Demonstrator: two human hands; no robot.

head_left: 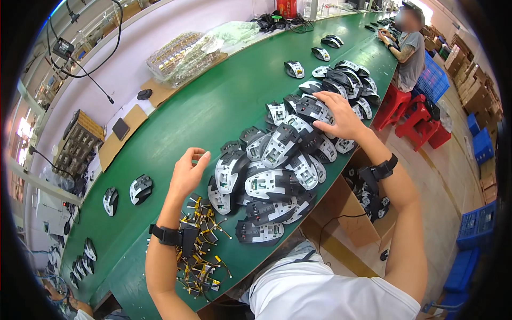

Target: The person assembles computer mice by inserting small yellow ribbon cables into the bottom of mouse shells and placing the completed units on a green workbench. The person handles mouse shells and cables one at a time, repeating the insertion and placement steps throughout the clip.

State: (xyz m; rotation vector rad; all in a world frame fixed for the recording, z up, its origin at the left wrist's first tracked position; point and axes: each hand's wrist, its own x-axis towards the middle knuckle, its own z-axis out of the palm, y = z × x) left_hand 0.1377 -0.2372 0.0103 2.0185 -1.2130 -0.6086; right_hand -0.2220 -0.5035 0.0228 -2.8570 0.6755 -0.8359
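Note:
A heap of computer mice [274, 184] with grey-and-black shells and open undersides covers the near middle of the green table. My right hand [344, 118] reaches over the heap's far part, thumb and fingers spread around the end of one mouse [312, 108]; whether they press on it is unclear. Left of the heap, my left hand [186, 173] hovers with bent fingers apart and holds nothing. Below it, next to my left forearm, lies a pile of small wired parts [202, 266] with yellow tape. Both wrists wear black straps.
Separate mice [141, 189] lie on the green table [181, 128] at left, with others farther along. A bagged tray of parts [184, 56] stands along the wall. A person [410, 53] sits far right near red stools [418, 122]. An open carton [346, 213] holding mice stands below the edge.

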